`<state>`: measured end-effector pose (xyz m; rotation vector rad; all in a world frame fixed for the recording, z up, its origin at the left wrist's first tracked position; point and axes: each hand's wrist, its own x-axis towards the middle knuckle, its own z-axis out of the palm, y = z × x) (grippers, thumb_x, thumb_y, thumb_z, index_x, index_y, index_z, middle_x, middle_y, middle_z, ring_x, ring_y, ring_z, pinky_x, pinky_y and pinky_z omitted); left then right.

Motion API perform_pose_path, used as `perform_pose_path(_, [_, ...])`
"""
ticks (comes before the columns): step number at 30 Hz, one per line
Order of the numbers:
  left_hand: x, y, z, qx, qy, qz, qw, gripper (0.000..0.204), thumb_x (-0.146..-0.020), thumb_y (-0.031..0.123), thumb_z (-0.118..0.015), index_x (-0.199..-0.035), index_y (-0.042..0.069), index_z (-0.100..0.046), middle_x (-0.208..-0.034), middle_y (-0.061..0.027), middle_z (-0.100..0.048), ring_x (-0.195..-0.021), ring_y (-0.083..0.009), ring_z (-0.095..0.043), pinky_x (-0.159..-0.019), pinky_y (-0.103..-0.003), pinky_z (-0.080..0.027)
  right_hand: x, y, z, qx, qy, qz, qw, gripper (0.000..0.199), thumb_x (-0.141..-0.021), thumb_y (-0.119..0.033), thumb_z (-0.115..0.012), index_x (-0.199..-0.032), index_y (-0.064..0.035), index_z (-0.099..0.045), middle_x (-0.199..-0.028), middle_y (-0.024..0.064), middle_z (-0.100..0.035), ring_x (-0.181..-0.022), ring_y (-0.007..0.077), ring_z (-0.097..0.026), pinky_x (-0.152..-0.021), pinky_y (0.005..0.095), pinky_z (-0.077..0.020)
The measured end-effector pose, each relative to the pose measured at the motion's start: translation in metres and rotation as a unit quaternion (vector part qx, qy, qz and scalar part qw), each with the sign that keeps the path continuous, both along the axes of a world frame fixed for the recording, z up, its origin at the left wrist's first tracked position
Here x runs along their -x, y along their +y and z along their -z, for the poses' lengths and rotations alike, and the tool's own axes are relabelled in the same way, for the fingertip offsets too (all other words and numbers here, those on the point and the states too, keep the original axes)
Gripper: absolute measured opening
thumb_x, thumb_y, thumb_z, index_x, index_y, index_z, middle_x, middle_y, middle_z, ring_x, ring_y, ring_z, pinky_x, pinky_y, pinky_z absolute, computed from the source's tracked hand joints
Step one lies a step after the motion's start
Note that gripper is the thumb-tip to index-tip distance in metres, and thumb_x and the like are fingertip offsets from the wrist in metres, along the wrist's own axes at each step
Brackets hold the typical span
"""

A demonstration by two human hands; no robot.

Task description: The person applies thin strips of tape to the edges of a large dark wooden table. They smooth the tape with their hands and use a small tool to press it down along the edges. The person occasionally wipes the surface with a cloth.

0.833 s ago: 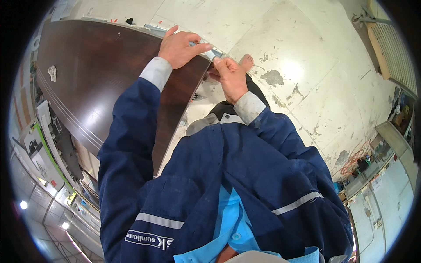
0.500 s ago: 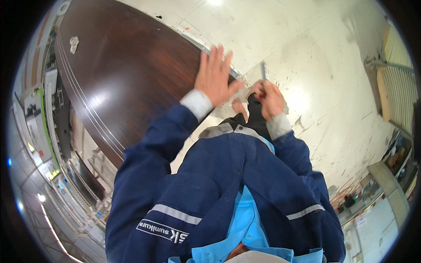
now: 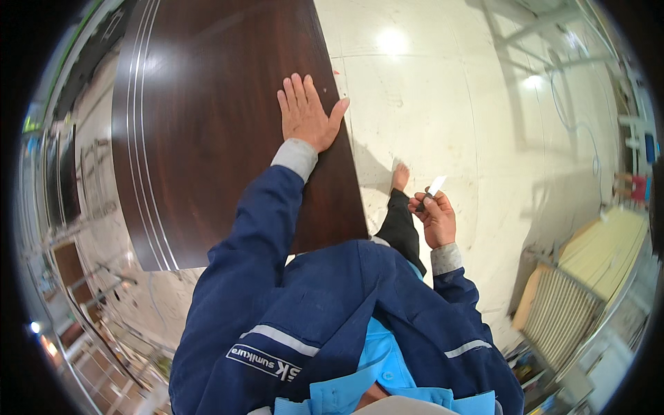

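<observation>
Under my left hand [image 3: 306, 123] lies a large dark brown wood-grain panel [image 3: 207, 138] with thin silver lines along its left side. That hand rests flat near the panel's right edge, fingers stretched forward and the thumb pointing out to the edge. To the right of the panel, over the floor, my right hand [image 3: 439, 220] is closed around a small flat-bladed tool [image 3: 436, 185]. Its bright blade points up and to the right, while the dark handle is mostly covered by my fingers. The blade is apart from the panel.
My bare foot [image 3: 400, 176] stands on the pale tiled floor [image 3: 443, 104], just right of the panel. A ribbed cream-coloured stack [image 3: 564, 304] is at the lower right. Metal frames [image 3: 546, 41] stand at the far right, and racks [image 3: 90, 290] at the left.
My view and body have turned, so the panel now runs nearly straight ahead. My left hand has settled flat further in on the panel. My right hand has moved away from its edge with the tool.
</observation>
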<state>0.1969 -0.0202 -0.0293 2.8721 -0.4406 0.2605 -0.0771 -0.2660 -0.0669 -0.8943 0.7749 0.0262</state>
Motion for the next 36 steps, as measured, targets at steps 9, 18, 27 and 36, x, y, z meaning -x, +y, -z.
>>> perform_pose_path(9, [-0.059,-0.007,-0.032,0.065,0.081,-0.032,0.994,0.084,-0.103,0.064,-0.046,-0.16,0.003,-0.036,-0.165,-0.0249,-0.036,-0.158,-0.0423,-0.023,-0.128,-0.057,-0.015,-0.28,-0.081,-0.004,0.204,-0.094,-0.343,0.912,0.029,-0.109,-0.021,-0.055,-0.126,0.0007,-0.066,-0.088,0.0033,-0.068,-0.075,0.0104,-0.062,-0.069,0.0278,-0.0537])
perform_pose_path(18, [-0.066,0.037,0.001,-0.032,0.063,-0.387,0.92,0.091,-0.104,0.07,-0.038,-0.166,0.006,-0.025,-0.174,-0.0205,-0.018,-0.163,-0.0332,-0.008,-0.131,-0.052,-0.005,-0.591,0.035,-0.023,0.633,-0.429,-0.419,0.49,0.042,-0.103,-0.008,-0.051,-0.142,-0.0163,-0.064,-0.107,0.0163,-0.072,-0.103,0.0342,-0.07,-0.093,0.0441,-0.0557])
perform_pose_path(27, [-0.073,0.036,-0.006,-0.04,0.111,-0.403,0.907,0.082,-0.105,0.061,-0.04,-0.165,0.006,-0.028,-0.173,-0.0193,-0.022,-0.163,-0.034,-0.012,-0.131,-0.052,-0.006,-0.458,0.022,-0.04,0.326,-0.502,-0.722,0.346,0.063,-0.088,0.003,-0.056,-0.144,-0.0245,-0.065,-0.136,0.0103,-0.07,-0.117,0.0314,-0.07,-0.103,0.045,-0.054])
perform_pose_path(36, [-0.08,0.031,-0.023,-0.028,0.109,-0.402,0.909,0.075,-0.104,0.05,-0.052,-0.162,0.005,-0.034,-0.171,-0.0215,-0.027,-0.161,-0.037,-0.018,-0.13,-0.055,-0.011,-0.643,0.035,-0.018,0.598,-0.481,-0.488,0.416,0.047,-0.101,-0.009,-0.046,-0.145,-0.0204,-0.06,-0.114,0.0185,-0.072,-0.104,0.0379,-0.069,-0.087,0.049,-0.0563])
